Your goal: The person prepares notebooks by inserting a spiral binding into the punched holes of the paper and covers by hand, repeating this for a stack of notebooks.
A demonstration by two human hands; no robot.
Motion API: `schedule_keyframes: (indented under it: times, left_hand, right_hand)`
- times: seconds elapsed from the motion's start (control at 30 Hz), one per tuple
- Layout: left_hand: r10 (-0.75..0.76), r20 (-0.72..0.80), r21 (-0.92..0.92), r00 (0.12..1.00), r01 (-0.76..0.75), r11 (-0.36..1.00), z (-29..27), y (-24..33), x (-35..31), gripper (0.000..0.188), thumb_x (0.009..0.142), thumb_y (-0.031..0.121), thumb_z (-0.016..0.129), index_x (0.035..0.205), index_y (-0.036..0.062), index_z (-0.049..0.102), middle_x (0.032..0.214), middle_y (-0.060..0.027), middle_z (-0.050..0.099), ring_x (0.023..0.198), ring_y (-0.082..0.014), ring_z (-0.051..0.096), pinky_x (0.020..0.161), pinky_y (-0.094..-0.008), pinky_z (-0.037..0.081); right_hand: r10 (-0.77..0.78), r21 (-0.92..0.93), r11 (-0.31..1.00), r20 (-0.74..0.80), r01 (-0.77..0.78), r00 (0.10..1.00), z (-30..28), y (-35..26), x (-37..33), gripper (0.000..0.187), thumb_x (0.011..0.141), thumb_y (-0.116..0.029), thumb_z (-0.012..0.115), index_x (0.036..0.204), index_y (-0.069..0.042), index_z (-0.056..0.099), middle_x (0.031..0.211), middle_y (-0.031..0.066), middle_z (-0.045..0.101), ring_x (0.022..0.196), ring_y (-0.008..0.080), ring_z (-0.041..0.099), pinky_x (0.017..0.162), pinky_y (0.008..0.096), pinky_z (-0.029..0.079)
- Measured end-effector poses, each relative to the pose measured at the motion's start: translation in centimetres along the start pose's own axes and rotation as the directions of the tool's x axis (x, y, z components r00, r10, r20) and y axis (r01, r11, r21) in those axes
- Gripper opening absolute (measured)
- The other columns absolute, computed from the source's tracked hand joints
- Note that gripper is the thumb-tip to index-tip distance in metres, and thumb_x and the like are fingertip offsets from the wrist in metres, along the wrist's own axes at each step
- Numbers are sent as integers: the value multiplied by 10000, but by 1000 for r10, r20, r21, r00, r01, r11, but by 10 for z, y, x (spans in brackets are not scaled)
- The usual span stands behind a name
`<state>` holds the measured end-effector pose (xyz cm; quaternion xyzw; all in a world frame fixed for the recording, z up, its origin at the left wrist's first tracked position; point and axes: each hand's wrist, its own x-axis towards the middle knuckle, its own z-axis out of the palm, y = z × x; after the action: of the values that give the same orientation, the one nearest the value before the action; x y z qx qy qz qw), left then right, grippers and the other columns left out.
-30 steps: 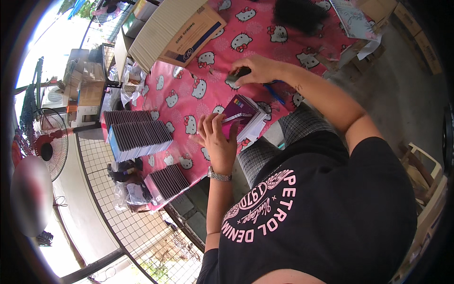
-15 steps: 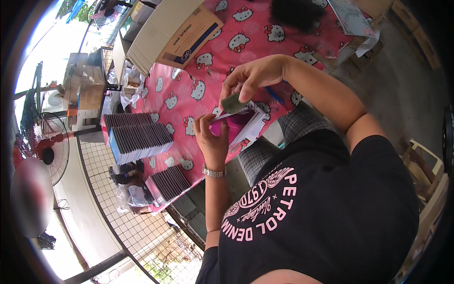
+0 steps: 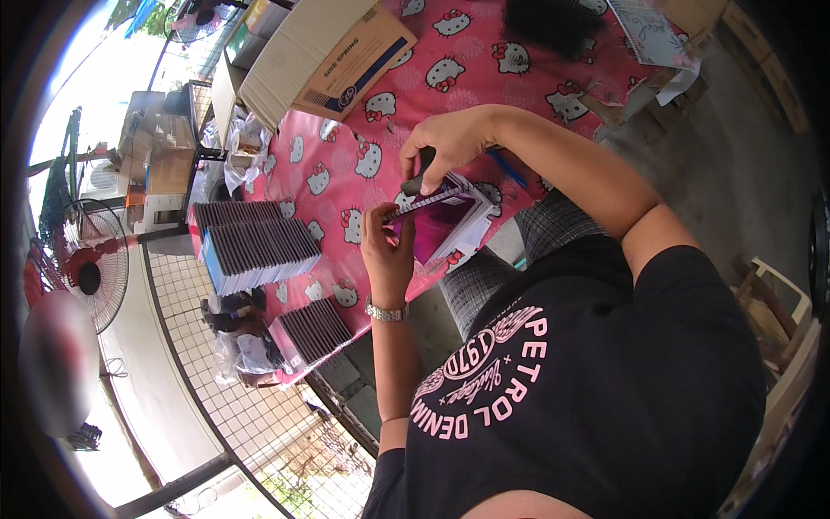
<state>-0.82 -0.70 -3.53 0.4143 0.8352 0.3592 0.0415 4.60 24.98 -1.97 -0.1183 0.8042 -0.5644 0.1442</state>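
A purple-covered notebook [image 3: 441,227] with white pages lies at the table's near edge. A row of holes or wire loops runs along its raised edge. My left hand [image 3: 386,251], a metal watch on its wrist, pinches that edge at its left end. Over the same edge, my right hand [image 3: 450,145] bends down from above. Its fingers are closed on a small dark green flat piece [image 3: 413,185], whose kind I cannot make out. The piece is against or just above the notebook's edge; I cannot tell whether they touch.
Stacks of dark-bound notebooks [image 3: 261,253] stand at the left, with another stack [image 3: 309,333] nearer me. An open cardboard box [image 3: 333,65] is at the back. A dark bristly heap [image 3: 549,30] and a spiral notebook [image 3: 650,33] lie on the pink tablecloth [image 3: 484,91]. A blue pen-like object [image 3: 508,169] lies beside my right forearm.
My right hand has turned, so the green piece now shows narrower and the notebook's edge is more exposed. My left hand keeps its hold. The whole view has shifted slightly.
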Motion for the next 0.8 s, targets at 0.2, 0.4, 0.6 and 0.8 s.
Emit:
schedule_keyframes:
  times: [0.2, 0.4, 0.6, 0.8]
  left_hand:
    - [22, -29, -28, 999, -23, 999, -2, -13, -3, 265, 896, 38, 704, 1125, 6, 576, 945, -84, 677, 804, -147, 655, 704, -270, 514]
    - [-74, 12, -193, 997, 75, 978, 2, 0, 4, 238, 918, 19, 687, 1125, 11, 570, 911, -36, 649, 800, -84, 617, 700, -234, 491]
    - [-113, -40, -340, 993, 93, 936, 3, -22, -5, 226, 911, 23, 693, 1109, -6, 587, 941, -61, 688, 805, -91, 633, 728, -239, 498]
    - [-158, -54, -362, 986, 128, 923, 4, -21, 0, 192, 926, 37, 690, 1094, -15, 613, 927, -57, 692, 835, -90, 642, 746, -229, 498]
  right_hand:
    - [-14, 67, 998, 23, 13, 1000, 1, 15, 18, 432, 790, -295, 780, 1156, -80, 700, 1074, 82, 693, 1036, 211, 644, 892, 362, 486]
    - [-45, -418, 860, -631, -291, 774, -13, 141, 0, 536, 709, -472, 802, 1031, -51, 727, 1028, 156, 705, 977, 336, 669, 848, 402, 525]
    - [-232, 658, 716, -89, 232, 969, 9, 24, 19, 433, 861, -223, 751, 1224, -17, 635, 1106, 68, 663, 1096, 173, 600, 985, 323, 445]
    - [6, -277, 959, -199, -62, 980, -11, 64, 30, 474, 828, -341, 785, 1169, -40, 651, 1322, 131, 585, 1254, 300, 541, 1070, 405, 415]
